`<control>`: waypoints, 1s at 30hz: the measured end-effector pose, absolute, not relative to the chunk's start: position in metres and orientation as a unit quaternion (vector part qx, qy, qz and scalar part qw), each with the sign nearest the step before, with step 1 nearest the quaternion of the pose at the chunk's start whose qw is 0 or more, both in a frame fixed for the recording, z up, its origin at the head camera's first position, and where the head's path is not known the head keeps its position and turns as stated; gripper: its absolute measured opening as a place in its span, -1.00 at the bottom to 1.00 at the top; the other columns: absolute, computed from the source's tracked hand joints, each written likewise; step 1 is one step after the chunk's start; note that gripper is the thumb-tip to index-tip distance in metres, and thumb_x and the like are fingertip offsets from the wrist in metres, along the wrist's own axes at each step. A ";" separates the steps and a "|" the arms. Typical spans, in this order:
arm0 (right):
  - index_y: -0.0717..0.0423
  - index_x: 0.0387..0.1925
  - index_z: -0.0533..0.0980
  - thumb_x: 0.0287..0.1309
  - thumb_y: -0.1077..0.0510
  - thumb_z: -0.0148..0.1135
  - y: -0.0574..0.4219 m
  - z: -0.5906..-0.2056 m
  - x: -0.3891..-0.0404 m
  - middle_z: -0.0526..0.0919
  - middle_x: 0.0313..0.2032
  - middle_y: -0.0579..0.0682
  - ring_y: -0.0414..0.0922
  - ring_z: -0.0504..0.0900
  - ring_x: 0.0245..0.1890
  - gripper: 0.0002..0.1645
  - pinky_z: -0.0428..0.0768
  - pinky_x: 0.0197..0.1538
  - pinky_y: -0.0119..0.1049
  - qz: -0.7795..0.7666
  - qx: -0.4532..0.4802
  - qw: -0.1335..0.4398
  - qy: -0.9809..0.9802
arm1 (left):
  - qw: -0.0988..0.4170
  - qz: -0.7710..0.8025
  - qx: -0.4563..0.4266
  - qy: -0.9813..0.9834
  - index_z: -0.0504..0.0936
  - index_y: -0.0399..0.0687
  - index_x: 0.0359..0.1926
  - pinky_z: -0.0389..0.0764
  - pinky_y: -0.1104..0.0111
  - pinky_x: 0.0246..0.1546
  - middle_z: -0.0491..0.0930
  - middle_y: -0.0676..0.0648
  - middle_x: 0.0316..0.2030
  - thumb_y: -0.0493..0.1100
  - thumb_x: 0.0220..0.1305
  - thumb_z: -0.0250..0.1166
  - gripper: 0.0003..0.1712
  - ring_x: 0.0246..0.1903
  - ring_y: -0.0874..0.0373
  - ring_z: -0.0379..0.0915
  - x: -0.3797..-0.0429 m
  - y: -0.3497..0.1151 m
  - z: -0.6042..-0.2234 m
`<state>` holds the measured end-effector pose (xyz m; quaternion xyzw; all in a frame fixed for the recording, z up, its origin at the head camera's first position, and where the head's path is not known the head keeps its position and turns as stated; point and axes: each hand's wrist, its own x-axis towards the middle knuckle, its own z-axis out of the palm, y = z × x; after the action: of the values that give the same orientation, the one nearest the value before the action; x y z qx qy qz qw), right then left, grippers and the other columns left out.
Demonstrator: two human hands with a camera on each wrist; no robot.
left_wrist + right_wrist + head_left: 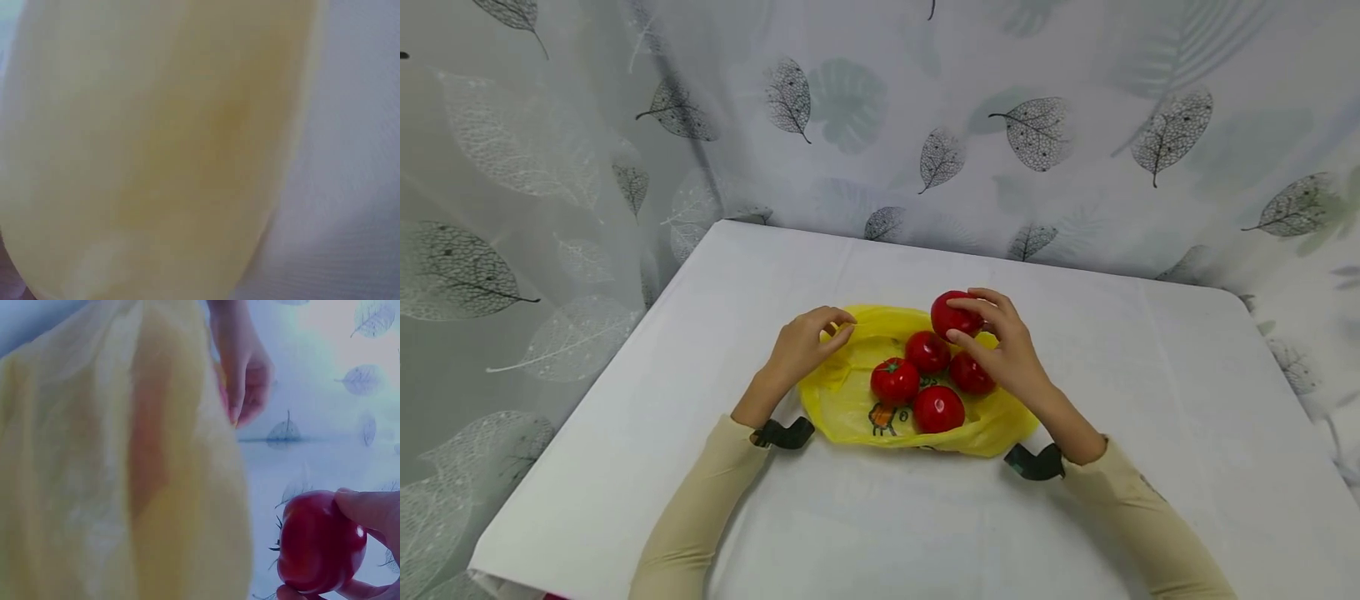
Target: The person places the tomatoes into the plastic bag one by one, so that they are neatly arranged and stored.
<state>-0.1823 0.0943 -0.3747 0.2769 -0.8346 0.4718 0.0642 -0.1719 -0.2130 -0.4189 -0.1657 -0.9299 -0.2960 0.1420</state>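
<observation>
A yellow plastic bag lies spread wide on the table, its mouth facing up. Several red tomatoes sit inside it, one showing a green calyx. Over the bag's far right part, my right hand grips another tomato between thumb and fingers; its green calyx points away from the palm in the right wrist view. My left hand pinches the bag's rim at the far left with thumb and fingers. Yellow plastic fills most of the left wrist view.
The white table extends around the bag on all sides. A curtain with a leaf print hangs behind the table and along its left. Dark bands sit at both wrists, close to the bag's near corners.
</observation>
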 end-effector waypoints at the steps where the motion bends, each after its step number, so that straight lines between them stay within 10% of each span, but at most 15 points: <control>1: 0.15 0.16 0.51 0.15 0.27 0.35 0.093 -0.374 -0.181 0.33 0.29 0.22 0.08 0.38 0.22 -0.49 0.56 0.10 0.04 0.470 0.285 0.060 -0.833 | 0.142 -0.296 -0.166 -0.930 0.68 -0.11 -0.08 0.62 0.21 -0.30 0.69 -0.06 -0.17 -0.11 0.35 0.26 -0.77 -0.27 0.05 0.60 -0.172 -0.213 -0.419; 30: 0.06 0.19 0.54 0.21 0.13 0.33 0.039 -0.375 -0.197 0.42 0.23 0.18 0.10 0.39 0.24 -0.51 0.57 0.10 0.00 0.428 0.379 -0.080 -0.817 | 0.150 -0.291 -0.170 -0.929 0.69 -0.11 -0.09 0.61 0.26 -0.32 0.69 -0.06 -0.18 -0.13 0.36 0.25 -0.80 -0.29 0.07 0.58 -0.172 -0.211 -0.419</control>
<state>-0.1965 0.0387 -0.3752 0.3794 -0.8166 0.4277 -0.0799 -0.1725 -0.2113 -0.4193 -0.1701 -0.9294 -0.2911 0.1504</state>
